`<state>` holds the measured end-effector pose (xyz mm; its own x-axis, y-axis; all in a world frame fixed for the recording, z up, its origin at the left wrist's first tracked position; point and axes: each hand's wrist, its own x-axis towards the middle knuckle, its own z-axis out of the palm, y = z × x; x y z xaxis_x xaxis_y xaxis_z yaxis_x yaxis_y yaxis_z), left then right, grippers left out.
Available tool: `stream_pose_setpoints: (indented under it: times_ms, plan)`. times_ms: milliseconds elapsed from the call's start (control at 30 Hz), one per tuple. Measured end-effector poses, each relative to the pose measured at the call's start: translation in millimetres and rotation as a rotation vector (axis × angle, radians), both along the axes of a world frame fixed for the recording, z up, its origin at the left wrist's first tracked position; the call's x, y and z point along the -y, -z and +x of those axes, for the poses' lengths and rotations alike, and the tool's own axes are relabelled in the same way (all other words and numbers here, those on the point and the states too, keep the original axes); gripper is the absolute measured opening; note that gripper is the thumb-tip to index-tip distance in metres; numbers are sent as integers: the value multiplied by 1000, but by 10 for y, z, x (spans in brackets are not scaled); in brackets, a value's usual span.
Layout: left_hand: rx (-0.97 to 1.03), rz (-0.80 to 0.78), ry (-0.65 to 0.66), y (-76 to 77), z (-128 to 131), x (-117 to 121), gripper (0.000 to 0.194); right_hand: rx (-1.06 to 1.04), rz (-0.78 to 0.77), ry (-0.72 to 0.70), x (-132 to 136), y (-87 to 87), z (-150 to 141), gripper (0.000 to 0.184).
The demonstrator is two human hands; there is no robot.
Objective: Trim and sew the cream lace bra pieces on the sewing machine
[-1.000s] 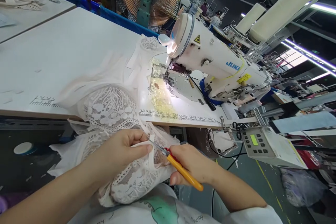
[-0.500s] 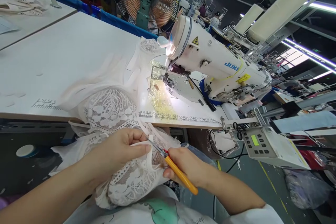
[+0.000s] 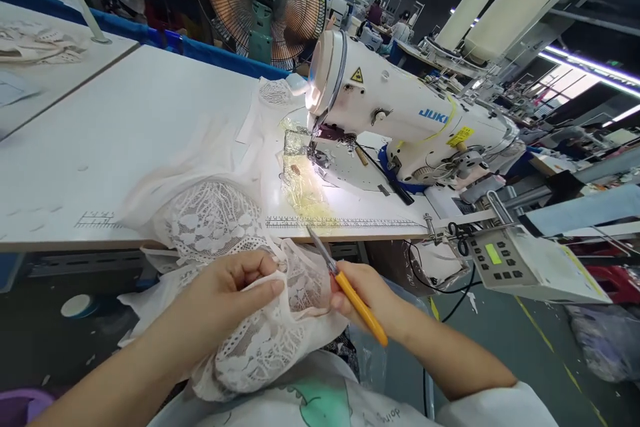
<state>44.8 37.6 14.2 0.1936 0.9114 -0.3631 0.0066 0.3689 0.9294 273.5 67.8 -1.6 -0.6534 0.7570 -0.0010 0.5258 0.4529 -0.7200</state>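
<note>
Head view: the garment [image 3: 255, 353] spreads around the left hand [image 3: 235, 293], which pinches its edge; right hand [image 3: 367, 293] clamps scissors [image 3: 361, 308]. White, floral lace.

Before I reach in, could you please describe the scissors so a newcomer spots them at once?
From the white sewing machine, drop to the front edge of its table. Just in front of it, the right hand holds the scissors, silver tip angled up. Their orange handle sets them apart from the white lace garment.
</note>
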Motion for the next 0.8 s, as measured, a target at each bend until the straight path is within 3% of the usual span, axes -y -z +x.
stream_pose_setpoints:
  times_ms: [167,300,433,567,700,800]
  plan:
    - [19,220,-131,19,-59,48,16,19,62,-13,-9,-154,-6,59]
    - [64,220,-172,15,-104,83,14,6,106,-26,-14,-202,2,61]
    - [93,195,-246,-3,-110,101,14,-65,117,-22,12,-97,-62,56]
    - [95,151,-348,-7,-136,109,15,-75,-26,-8,70,92,-193,35]
    - [79,91,-569,-55,-189,131,26,-62,-179,36,107,181,-203,22]
    - [30,59,-736,-113,-194,173,29,-89,-145,37,86,179,-105,21]
